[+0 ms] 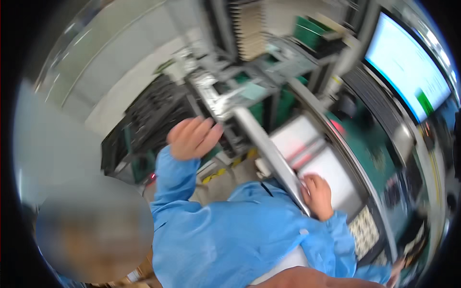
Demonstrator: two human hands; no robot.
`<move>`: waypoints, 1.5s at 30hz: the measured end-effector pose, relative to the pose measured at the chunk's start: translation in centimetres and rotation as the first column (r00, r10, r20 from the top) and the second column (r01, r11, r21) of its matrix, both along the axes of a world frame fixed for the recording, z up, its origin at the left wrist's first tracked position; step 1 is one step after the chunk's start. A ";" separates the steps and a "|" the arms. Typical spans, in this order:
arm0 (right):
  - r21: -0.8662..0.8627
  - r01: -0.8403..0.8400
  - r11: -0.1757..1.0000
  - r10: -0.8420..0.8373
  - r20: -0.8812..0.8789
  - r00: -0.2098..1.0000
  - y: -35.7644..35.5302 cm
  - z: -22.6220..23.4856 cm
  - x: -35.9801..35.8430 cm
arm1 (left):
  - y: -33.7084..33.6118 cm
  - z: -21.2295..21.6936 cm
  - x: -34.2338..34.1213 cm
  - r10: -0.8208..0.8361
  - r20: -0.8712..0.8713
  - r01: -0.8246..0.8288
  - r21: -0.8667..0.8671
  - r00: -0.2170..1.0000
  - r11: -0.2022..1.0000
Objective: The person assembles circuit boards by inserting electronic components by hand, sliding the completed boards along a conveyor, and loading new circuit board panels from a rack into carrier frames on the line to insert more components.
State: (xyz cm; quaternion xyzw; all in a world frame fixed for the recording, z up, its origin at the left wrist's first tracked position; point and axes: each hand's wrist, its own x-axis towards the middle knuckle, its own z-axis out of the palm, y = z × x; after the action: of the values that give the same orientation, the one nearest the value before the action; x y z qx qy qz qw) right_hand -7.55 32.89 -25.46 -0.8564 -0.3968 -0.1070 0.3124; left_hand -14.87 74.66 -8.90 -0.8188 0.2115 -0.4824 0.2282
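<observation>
My left hand [192,139] is raised in a blue sleeve, fingers loosely together and slightly bent, holding nothing. It hovers in front of a grey machine frame [216,96]. My right hand [318,196] is lower and to the right, fingers curled over the near end of a long silver metal rail [266,144] that runs diagonally up to the left. My blue smock [230,235] fills the lower middle of the view. White flat panels [326,173] lie just beyond the right hand.
A lit monitor [408,67] hangs at the upper right. Black stacked racks [153,110] stand at the left, green trays [307,31] at the top. Yellow-black hazard tape [216,175] marks the machine base. A patterned board [366,231] lies lower right. Another person, blurred, is at lower left [91,230].
</observation>
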 end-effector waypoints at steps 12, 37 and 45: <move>0.097 0.017 0.995 0.002 -0.200 0.980 0.1 -1.7 -2.1 | 11.5 -3.8 -0.2 0.545 -0.288 -0.616 -0.394 0.787 0.682; 0.030 0.449 0.893 -0.450 0.078 0.890 -4.9 -0.4 -4.6 | -19.4 -15.8 15.2 -0.678 -0.501 0.242 -0.678 0.538 0.694; 0.047 0.433 0.900 -0.435 0.064 0.898 -4.3 -2.7 -4.9 | -13.5 -20.8 18.2 -0.261 -0.861 -0.303 -0.414 0.437 0.858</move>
State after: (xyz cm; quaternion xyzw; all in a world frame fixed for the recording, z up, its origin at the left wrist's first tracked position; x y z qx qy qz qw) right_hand -12.42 28.58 -28.19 -0.9139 -0.2054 -0.2111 0.2795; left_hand 3.35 61.21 -29.73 -0.9784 0.1523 -0.0075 -0.1399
